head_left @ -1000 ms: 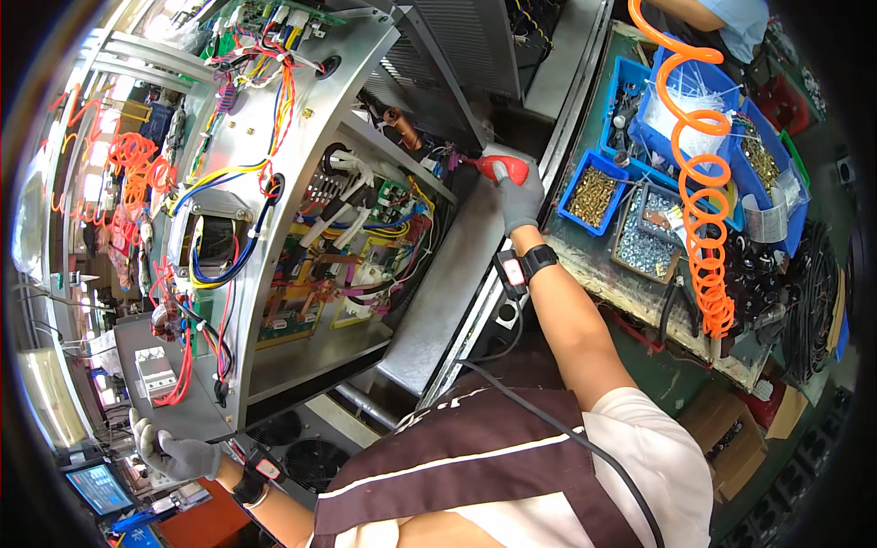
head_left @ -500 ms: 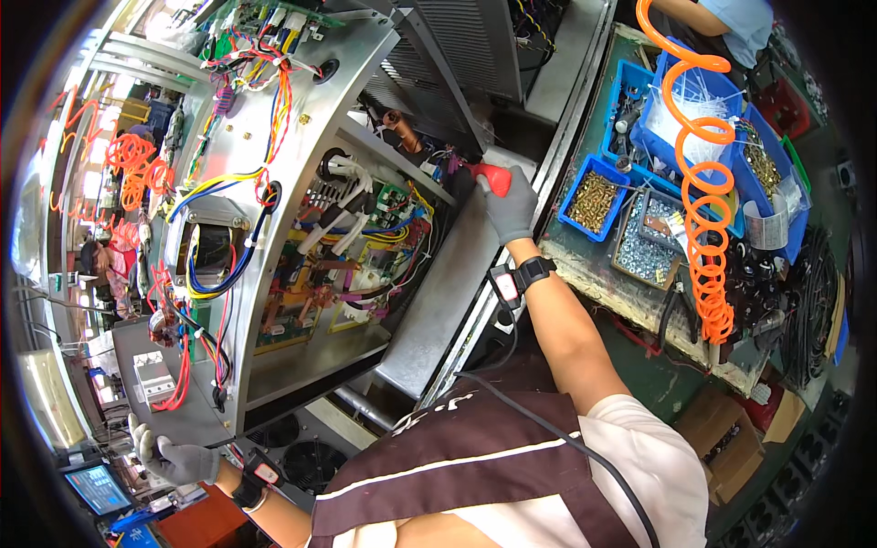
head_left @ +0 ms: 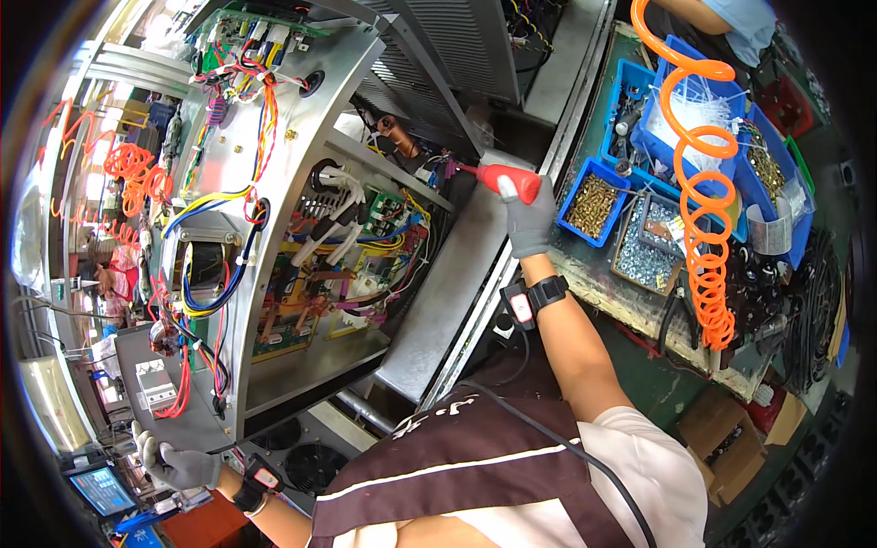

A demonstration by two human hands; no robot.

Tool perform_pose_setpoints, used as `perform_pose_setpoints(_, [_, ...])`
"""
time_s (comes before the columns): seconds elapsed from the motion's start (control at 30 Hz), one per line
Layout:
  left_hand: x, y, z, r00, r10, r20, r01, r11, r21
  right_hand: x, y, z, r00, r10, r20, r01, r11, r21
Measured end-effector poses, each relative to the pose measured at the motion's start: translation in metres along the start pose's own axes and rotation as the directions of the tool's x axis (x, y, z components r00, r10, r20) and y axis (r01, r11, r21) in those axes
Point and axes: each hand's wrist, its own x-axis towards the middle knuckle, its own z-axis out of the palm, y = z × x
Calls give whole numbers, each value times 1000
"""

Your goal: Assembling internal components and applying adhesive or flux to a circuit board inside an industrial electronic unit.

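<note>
In my gloved right hand (head_left: 532,219) is a red screwdriver (head_left: 508,178), its bulky handle wrapped by my fingers. Its thin tip points left toward the wiring at the right end of the open metal cabinet (head_left: 315,151); whether the tip touches anything there is too small to tell. My gloved left hand (head_left: 181,466) is out at the lower left, fingers apart and holding nothing, below the cabinet's grey panel with the white breaker (head_left: 156,385). Inside the cabinet are circuit boards (head_left: 388,215), thick white cables (head_left: 320,239) and copper-coloured bars (head_left: 290,301).
To the right, a workbench (head_left: 598,292) carries blue bins, one with brass fasteners (head_left: 592,206), one with white cable ties (head_left: 694,128). An orange coiled hose (head_left: 708,228) hangs over it. A metal rail (head_left: 475,320) runs between cabinet and bench. Another person's arm (head_left: 687,13) shows at the top right.
My right hand has moved right and slightly back with the screwdriver, so more of its handle and shaft shows. The left hand has stayed nearly in place.
</note>
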Motion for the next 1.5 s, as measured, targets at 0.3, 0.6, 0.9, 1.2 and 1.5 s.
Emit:
perform_pose_setpoints(0.3, [0, 14, 8, 1000, -29, -1, 29, 999, 35, -5, -18, 18, 890, -406, 209, 445, 874, -195])
perform_pose_setpoints(0.6, [1, 12, 6, 1000, -9, 27, 8, 999, 44, 2, -11, 14, 700, -648, 301, 709, 683, -178])
perform_pose_setpoints(0.9, [-2, 13, 4, 998, -41, -42, 48, 979, 199, 4, -37, -26, 987, -130, 93, 141, 982, -124])
perform_pose_setpoints(1.2, [-1, 10, -4, 994, 63, 88, -80, 974, 211, 17, -77, -20, 914, -270, 302, 280, 960, 9])
perform_pose_setpoints(1.5, [-2, 19, 3, 994, -6, 113, -6, 994, 106, 25, -79, 3, 759, -475, 445, 519, 855, 26])
